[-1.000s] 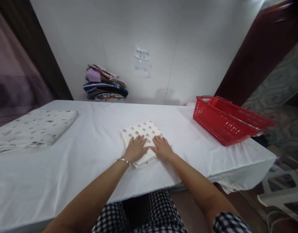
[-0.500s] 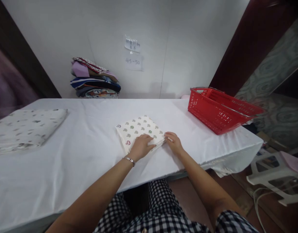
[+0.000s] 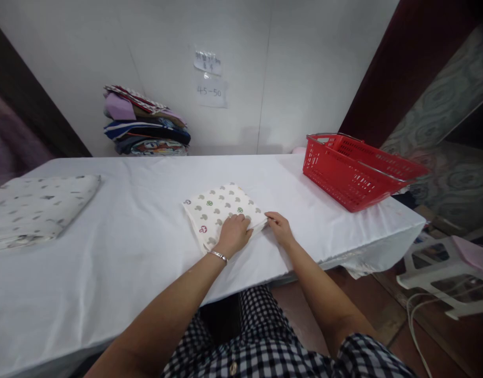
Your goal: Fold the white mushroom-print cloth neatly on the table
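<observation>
Left hand (image 3: 234, 233) flat, fingers together, pressing folded patterned cloth (image 3: 220, 211) at table (image 3: 147, 252) near edge. Right hand (image 3: 279, 228) pinches cloth's right corner. Cloth likely soft, light, limp; best gripped along folded edges.

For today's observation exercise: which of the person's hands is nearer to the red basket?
Right. The right hand lies at the folded cloth's right edge, on the red basket's side; the left hand rests on the cloth, farther away.

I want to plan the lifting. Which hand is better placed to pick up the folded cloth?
Probably the right hand: its fingers touch the right edge of the folded cloth, where it could slip under. The left hand lies flat on top.
</observation>
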{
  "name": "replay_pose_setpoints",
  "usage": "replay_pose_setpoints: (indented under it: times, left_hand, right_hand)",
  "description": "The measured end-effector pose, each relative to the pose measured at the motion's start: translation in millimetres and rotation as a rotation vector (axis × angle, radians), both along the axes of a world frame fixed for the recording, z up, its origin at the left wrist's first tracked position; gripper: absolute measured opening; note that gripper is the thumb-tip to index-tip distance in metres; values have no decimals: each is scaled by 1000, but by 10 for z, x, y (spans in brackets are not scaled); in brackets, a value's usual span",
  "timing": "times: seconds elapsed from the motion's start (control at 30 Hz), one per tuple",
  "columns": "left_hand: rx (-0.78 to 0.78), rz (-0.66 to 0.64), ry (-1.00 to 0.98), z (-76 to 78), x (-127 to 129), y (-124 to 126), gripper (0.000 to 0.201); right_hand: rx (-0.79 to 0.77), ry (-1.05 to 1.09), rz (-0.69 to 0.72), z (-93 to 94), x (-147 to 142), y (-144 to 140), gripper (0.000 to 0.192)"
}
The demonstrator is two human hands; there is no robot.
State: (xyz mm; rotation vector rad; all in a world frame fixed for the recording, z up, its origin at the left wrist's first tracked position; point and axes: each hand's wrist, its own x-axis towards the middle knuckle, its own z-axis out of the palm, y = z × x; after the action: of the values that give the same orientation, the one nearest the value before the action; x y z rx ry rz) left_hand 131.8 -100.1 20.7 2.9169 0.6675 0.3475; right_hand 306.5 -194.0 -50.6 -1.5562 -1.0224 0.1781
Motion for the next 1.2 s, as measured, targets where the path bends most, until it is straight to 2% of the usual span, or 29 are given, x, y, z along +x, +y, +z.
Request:
replay_pose_setpoints:
  times: [0.17, 0.3, 0.8, 0.97, 1.07, 1.2]
  left_hand:
    - [-22, -11, -6, 15, 120, -28, 19]
    - [-56, 30, 4, 13, 199, -38, 24]
    - [-77, 83, -59, -31, 177, -39, 29]
    - [-45, 75, -82, -66, 229, -61, 22]
    - [-35, 100, -97, -91, 278, -92, 29]
    - [-36, 149, -132, -118, 328, -141, 39]
  right_hand:
    - [-9, 48, -8, -7, 11, -3, 26]
    - [-23, 61, -24, -28, 28, 4, 26]
    - [-76, -228, 40, 118, -46, -56, 25]
    - [-205, -402, -18, 189, -86, -58, 26]
    - [-264, -462, -70, 220, -106, -75, 24]
    - [-263, -489, -132, 235, -130, -114, 20]
